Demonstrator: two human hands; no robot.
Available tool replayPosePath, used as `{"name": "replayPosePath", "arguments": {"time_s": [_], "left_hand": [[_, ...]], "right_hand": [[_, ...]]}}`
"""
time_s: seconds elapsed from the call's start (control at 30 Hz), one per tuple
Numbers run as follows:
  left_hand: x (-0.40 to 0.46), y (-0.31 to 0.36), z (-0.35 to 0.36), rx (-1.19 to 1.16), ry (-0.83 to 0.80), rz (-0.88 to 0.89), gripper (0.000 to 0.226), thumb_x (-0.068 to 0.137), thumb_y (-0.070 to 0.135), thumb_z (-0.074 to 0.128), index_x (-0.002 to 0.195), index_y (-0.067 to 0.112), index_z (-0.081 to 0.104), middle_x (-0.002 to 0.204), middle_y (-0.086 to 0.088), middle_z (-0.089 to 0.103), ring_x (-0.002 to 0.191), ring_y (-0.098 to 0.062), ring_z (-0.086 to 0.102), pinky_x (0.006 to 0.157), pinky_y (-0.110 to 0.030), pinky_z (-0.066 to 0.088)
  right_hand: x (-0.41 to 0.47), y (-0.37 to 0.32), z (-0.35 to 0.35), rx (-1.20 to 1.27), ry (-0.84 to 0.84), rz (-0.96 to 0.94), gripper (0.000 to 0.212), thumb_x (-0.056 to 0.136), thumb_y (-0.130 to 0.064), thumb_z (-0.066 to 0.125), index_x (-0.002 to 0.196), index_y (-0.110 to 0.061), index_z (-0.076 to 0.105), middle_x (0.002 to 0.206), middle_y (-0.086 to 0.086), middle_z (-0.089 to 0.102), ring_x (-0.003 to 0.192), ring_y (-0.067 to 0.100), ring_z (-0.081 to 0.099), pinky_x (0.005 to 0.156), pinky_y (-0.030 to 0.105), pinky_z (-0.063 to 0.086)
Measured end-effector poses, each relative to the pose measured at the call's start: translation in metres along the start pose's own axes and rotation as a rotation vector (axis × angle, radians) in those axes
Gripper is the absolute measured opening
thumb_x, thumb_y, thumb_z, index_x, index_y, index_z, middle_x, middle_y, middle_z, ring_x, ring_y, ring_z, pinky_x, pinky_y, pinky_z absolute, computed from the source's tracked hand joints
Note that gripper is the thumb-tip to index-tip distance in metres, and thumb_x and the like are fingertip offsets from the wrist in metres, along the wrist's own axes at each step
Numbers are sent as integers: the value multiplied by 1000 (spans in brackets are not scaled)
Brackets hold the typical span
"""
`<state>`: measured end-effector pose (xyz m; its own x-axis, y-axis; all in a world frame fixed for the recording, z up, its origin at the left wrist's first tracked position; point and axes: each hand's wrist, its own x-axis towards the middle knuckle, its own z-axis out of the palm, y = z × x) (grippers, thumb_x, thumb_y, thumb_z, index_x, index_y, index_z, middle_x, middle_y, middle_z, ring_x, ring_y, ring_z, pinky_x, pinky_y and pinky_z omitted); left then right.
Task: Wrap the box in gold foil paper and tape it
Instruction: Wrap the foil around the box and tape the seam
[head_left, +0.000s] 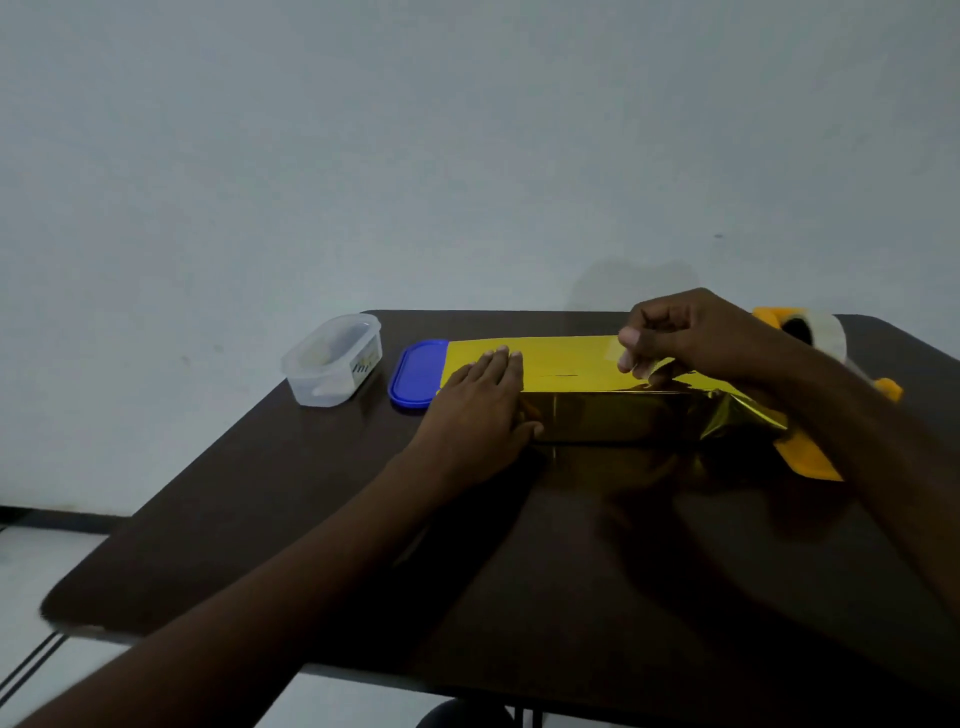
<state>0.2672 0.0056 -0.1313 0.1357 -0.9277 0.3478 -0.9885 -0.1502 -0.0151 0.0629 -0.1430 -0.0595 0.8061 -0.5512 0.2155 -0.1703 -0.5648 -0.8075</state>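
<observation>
A long box wrapped in gold foil paper (571, 364) lies across the far part of the dark table (467, 545). My left hand (480, 410) lies flat with straight fingers on the box's left end, pressing the foil down. My right hand (696, 335) hovers over the right part of the box and pinches a strip of clear tape (631, 361) between thumb and fingers; the strip's lower end touches the foil. Loose foil (743, 410) crumples open at the box's right end.
A tape dispenser (815, 335) with orange parts and a white tape roll stands behind my right wrist. A blue lid (415, 374) lies left of the box, and beyond it a clear plastic tub (332, 358). A plain wall rises behind the table.
</observation>
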Motion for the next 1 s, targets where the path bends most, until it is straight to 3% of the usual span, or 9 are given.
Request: {"name": "replayPosePath", "arguments": {"time_s": [0.07,0.23,0.43,0.53,1.0], "left_hand": [[-1,0,0,-15,2,-2,83,94,49,51,155,9,12,162,-11,13,150,-23,11,120,-35,14],[-2,1,-2,-53,7,-24,81,95,46,53,155,8,14,162,-12,14,149,-23,12,120,-35,15],[-2,3,0,-59,30,-40,78,95,43,52,154,7,16,161,-13,16,149,-25,13,119,-36,16],[-2,3,2,-55,32,-40,77,96,43,52,154,7,16,161,-13,15,149,-25,12,120,-37,15],[-1,2,2,-60,10,-35,76,97,43,49,155,9,13,162,-11,12,150,-24,9,120,-35,12]], "right_hand": [[7,-7,1,-44,-10,-7,28,97,-19,59,86,6,64,85,18,71,71,18,61,66,31,52],[38,-31,13,-86,-173,3,38,99,-23,57,62,-19,66,69,7,63,59,16,53,54,28,43],[75,-45,31,-134,-488,213,28,102,-28,47,80,-12,53,58,0,42,43,10,29,41,20,24],[85,-45,34,-106,-599,303,27,102,-27,45,80,-11,50,56,-1,28,41,9,17,42,21,15],[97,-39,37,-286,-604,381,26,101,-24,48,81,-9,55,51,-3,30,38,7,20,39,17,18]]}}
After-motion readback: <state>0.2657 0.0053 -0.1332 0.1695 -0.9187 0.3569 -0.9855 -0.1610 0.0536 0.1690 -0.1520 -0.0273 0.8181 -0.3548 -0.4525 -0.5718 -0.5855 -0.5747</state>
